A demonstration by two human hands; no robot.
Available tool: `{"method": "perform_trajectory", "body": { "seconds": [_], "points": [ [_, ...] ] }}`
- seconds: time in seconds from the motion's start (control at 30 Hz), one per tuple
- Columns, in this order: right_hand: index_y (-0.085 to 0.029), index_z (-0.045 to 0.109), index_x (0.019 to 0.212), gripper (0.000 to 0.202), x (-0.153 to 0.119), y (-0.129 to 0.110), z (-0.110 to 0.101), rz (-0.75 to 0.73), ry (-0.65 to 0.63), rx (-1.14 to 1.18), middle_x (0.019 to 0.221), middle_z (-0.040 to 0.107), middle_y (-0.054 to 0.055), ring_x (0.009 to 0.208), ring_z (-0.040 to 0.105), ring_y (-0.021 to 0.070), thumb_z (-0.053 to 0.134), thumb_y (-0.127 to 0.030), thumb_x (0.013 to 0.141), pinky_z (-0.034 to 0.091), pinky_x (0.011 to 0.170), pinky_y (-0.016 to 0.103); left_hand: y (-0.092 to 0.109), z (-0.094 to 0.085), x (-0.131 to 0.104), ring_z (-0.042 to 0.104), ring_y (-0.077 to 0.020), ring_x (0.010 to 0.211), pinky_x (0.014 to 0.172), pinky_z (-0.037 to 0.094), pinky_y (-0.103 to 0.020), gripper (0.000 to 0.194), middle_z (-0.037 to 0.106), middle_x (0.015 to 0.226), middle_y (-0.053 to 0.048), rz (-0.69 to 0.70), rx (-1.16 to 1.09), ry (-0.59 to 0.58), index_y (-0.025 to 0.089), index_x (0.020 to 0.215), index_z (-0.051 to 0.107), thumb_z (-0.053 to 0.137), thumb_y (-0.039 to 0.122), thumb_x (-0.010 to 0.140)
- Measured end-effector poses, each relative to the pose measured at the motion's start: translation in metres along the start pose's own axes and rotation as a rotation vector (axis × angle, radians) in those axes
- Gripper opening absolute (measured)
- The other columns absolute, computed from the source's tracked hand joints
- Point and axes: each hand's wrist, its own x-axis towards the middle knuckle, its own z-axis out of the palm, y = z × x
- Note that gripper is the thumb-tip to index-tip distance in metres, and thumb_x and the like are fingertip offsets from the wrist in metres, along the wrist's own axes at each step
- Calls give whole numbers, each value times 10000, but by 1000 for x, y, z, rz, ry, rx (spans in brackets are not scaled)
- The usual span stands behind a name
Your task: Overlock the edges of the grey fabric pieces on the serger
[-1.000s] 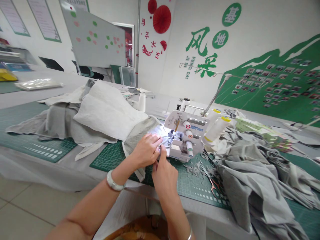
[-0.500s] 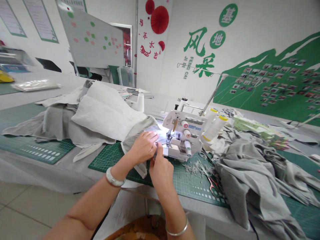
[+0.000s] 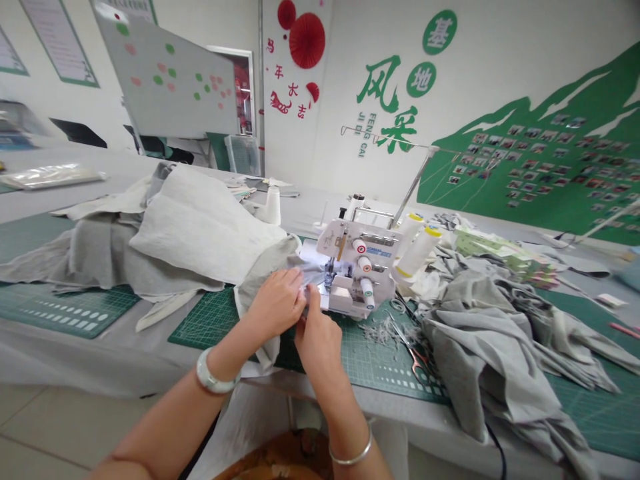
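Note:
A white overlock sewing machine stands on the table with its lamp lit over the needle. Grey fabric lies at its left side and reaches up to the presser foot. My left hand is closed on the fabric's edge, just left of the machine. Close beside it, my right hand pinches the same fabric, index finger stretched toward the foot. The two hands nearly touch, and the fingertips are partly hidden. A large white cloth spreads out to the left, joined or lying against the grey fabric.
Green cutting mats cover parts of the table. Right of the machine lie scissors, thread scraps and a heap of grey fabric. Thread cones stand behind the machine; another white cone stands left of it.
The whole view has shifted slightly, so things appear further left. Both hands stay on the fabric beside the machine; more grey fabric shows near the foot.

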Motion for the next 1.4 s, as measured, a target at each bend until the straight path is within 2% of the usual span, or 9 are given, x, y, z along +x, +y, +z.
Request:
{"method": "perform_trajectory", "body": {
  "seconds": [0.13,0.33,0.5,0.6,0.73,0.9,1.03,1.23,1.4],
  "points": [
    [-162,371,1416,515,-2,7,-1,21,20,110,826,737,114,702,711,251,444,-129,908,445,606,274,5,-7,-9,542,-283,1085,950,446,-447,376,599,1195,-164,41,4,30,83,1153,595,364,323,979],
    [-202,479,1294,372,-8,15,8,-26,135,603,942,709,82,740,670,214,306,-243,968,449,664,285,-4,-15,-3,574,-234,908,827,473,-409,341,612,998,-116,70,-41,12,123,967,650,329,234,986],
    [-186,552,1061,222,-11,6,26,-50,212,978,723,607,-15,608,550,141,529,-315,882,419,593,225,-19,-9,18,570,-209,890,797,465,-359,153,604,939,-81,45,-170,47,144,837,660,541,226,887],
    [-181,575,909,135,-14,4,30,-19,235,1025,607,495,-57,557,480,121,551,-309,873,373,549,210,-25,-5,27,558,-229,1024,890,435,-382,115,626,1062,-85,110,-207,42,155,862,669,590,239,859],
    [-166,589,982,186,-19,12,28,-19,213,1055,609,486,-57,559,449,113,525,-316,894,349,541,209,-28,-6,34,565,-227,1013,900,433,-371,221,640,1065,-87,130,-168,-56,162,1019,681,557,294,892],
    [-143,462,1351,479,-14,24,21,-75,157,977,563,393,-90,511,367,114,505,-283,895,310,511,214,-37,-9,54,596,-215,867,792,452,-320,279,637,944,-103,-93,-102,-131,155,867,722,481,289,909],
    [-127,463,1377,516,-8,27,18,-91,117,918,551,394,-86,510,384,120,503,-272,884,338,526,223,-46,-8,75,602,-194,741,681,439,-273,229,661,774,-74,-179,-134,-137,160,760,709,516,236,857],
    [-122,437,1395,535,-10,27,19,-78,99,908,546,477,-72,508,446,128,504,-274,887,383,537,228,-39,-10,86,613,-185,830,768,453,-264,184,682,919,-74,-101,-261,-77,135,897,695,533,147,812],
    [-136,440,1395,528,-9,30,19,-92,79,904,539,511,-68,493,471,128,504,-282,891,396,525,224,-27,3,78,609,-207,871,820,451,-287,130,691,909,-63,-30,-335,-125,160,871,711,637,186,767]
  ]
}}
